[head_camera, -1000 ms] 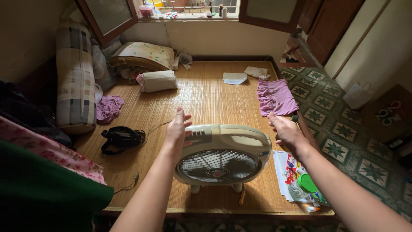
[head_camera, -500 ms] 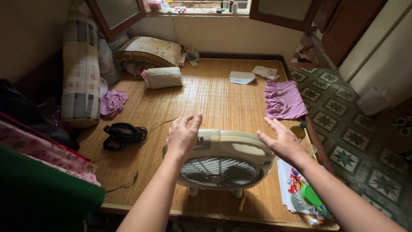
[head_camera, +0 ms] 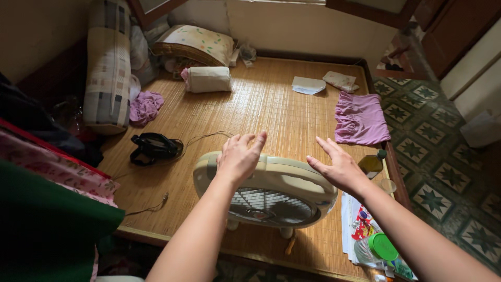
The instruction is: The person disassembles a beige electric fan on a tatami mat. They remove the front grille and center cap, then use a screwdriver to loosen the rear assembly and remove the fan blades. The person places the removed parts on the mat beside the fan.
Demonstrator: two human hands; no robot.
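Note:
A cream box fan [head_camera: 271,190] stands on short feet near the front edge of a bamboo-mat bed [head_camera: 261,115]. My left hand [head_camera: 239,155] hovers over the fan's top left, fingers spread, palm down, holding nothing. My right hand [head_camera: 339,168] is over the fan's top right edge, fingers extended and apart, also empty. Whether either palm touches the fan's casing I cannot tell. The fan's cord [head_camera: 198,140] trails left across the mat.
A black bag [head_camera: 154,147] lies left of the fan. A purple garment [head_camera: 361,118], folded papers [head_camera: 308,84], a rolled cloth [head_camera: 210,79], pillows [head_camera: 195,44] and a bolster [head_camera: 108,65] sit further back. Colourful papers and a green-lidded jar [head_camera: 378,248] lie at the right front. Tiled floor [head_camera: 438,162] is right.
Both hands moved inward over the fan's top: the left from its left side, the right from near the bed's edge. The view tilted down and shifted, so the window left the frame.

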